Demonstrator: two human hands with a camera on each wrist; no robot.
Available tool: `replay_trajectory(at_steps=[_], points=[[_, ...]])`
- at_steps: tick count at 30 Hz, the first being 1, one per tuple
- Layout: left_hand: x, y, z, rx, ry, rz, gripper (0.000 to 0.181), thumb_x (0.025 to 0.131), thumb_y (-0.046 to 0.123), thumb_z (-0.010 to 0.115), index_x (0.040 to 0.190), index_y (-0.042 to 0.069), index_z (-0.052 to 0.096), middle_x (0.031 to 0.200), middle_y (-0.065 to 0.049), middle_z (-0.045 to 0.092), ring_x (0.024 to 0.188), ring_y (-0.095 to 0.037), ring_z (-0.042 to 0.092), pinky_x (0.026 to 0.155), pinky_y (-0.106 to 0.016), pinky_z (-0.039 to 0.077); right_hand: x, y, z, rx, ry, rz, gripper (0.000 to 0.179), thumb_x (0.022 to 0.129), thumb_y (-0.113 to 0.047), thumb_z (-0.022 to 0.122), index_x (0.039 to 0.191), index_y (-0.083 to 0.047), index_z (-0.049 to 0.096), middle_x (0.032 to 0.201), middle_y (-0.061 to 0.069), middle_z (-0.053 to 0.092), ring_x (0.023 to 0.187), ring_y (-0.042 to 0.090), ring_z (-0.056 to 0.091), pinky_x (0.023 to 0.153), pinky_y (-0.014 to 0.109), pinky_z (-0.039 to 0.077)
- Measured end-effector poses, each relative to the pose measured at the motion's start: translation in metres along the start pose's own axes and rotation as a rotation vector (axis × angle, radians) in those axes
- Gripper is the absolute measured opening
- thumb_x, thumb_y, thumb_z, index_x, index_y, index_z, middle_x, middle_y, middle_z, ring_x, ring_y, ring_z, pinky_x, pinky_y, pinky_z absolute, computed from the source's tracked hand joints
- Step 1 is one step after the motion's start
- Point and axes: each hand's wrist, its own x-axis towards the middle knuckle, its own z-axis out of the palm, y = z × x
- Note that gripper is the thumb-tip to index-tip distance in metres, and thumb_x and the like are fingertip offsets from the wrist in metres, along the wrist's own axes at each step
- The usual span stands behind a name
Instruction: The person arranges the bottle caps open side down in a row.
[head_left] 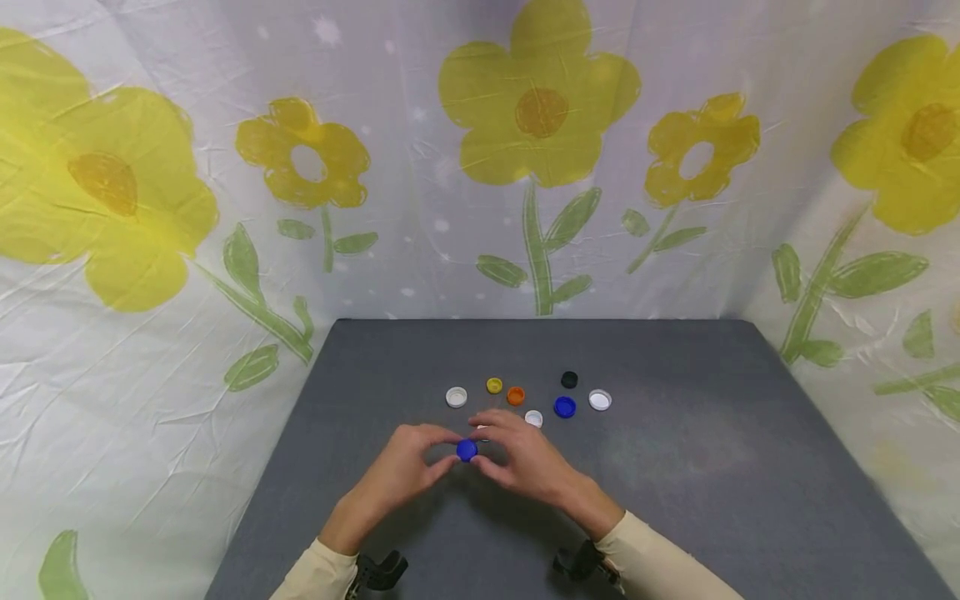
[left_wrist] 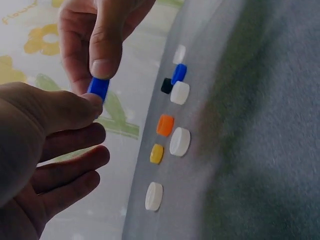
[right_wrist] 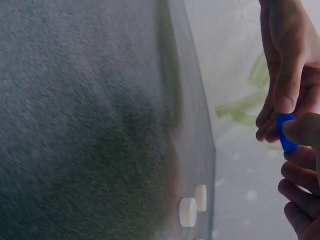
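A small blue bottle cap [head_left: 467, 450] is held up above the table between both hands. My left hand [head_left: 405, 468] pinches its left side between thumb and forefinger, and my right hand [head_left: 522, 454] pinches it from the right. In the left wrist view the blue cap [left_wrist: 99, 88] shows edge-on between the two thumbs, with the other left fingers [left_wrist: 75, 165] spread loosely below. The right wrist view also has the cap [right_wrist: 286, 132] edge-on, gripped from both ends. Partly behind the right fingers, a white cap [head_left: 483, 433] lies on the table.
Beyond the hands, on the dark grey table [head_left: 675, 500], lie a white cap [head_left: 456, 397], a yellow cap [head_left: 494, 385], an orange cap [head_left: 516, 396], another white cap [head_left: 533, 418], a larger blue cap [head_left: 565, 407], a black cap [head_left: 569, 380] and a white cap [head_left: 600, 400]. A flowered cloth [head_left: 412, 250] hangs behind.
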Motion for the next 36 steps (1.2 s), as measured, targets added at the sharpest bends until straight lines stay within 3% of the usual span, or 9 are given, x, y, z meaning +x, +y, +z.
replay_trajectory(at_steps=[5, 12, 27, 36], points=[[-0.005, -0.004, 0.006, 0.109, -0.076, 0.066, 0.024, 0.079, 0.017, 0.086, 0.101, 0.011, 0.078, 0.097, 0.002, 0.077, 0.092, -0.014, 0.073, 0.084, -0.034, 0.057, -0.006, 0.001, 0.009, -0.044, -0.032, -0.039, 0.023, 0.086, -0.026, 0.079, 0.106, -0.017, 0.075, 0.126, -0.003, 0.066, 0.122, 0.016, 0.06, 0.103, 0.034, 0.049], [-0.01, -0.003, 0.014, 0.188, -0.195, 0.033, 0.02, 0.082, 0.022, 0.083, 0.099, 0.014, 0.078, 0.093, 0.004, 0.076, 0.089, -0.013, 0.07, 0.083, -0.038, 0.055, -0.015, 0.002, 0.024, -0.061, -0.078, -0.054, 0.021, 0.085, -0.025, 0.078, 0.104, -0.016, 0.076, 0.125, 0.002, 0.067, 0.12, 0.018, 0.062, 0.103, 0.035, 0.048], [-0.019, -0.007, 0.033, 0.241, -0.286, 0.051, 0.009, 0.082, 0.02, 0.082, 0.088, 0.02, 0.076, 0.083, 0.006, 0.073, 0.079, -0.013, 0.069, 0.071, -0.035, 0.054, -0.023, 0.0, 0.042, -0.118, -0.158, -0.022, 0.022, 0.083, -0.026, 0.079, 0.101, -0.014, 0.078, 0.123, 0.003, 0.069, 0.117, 0.018, 0.063, 0.101, 0.034, 0.049], [-0.024, -0.005, 0.041, 0.263, -0.276, 0.079, 0.012, 0.079, 0.016, 0.083, 0.081, 0.021, 0.072, 0.08, 0.007, 0.072, 0.077, -0.014, 0.068, 0.067, -0.035, 0.053, -0.026, -0.001, 0.048, -0.127, -0.198, 0.004, 0.021, 0.082, -0.027, 0.08, 0.099, -0.014, 0.079, 0.121, 0.003, 0.069, 0.116, 0.018, 0.063, 0.1, 0.033, 0.05]])
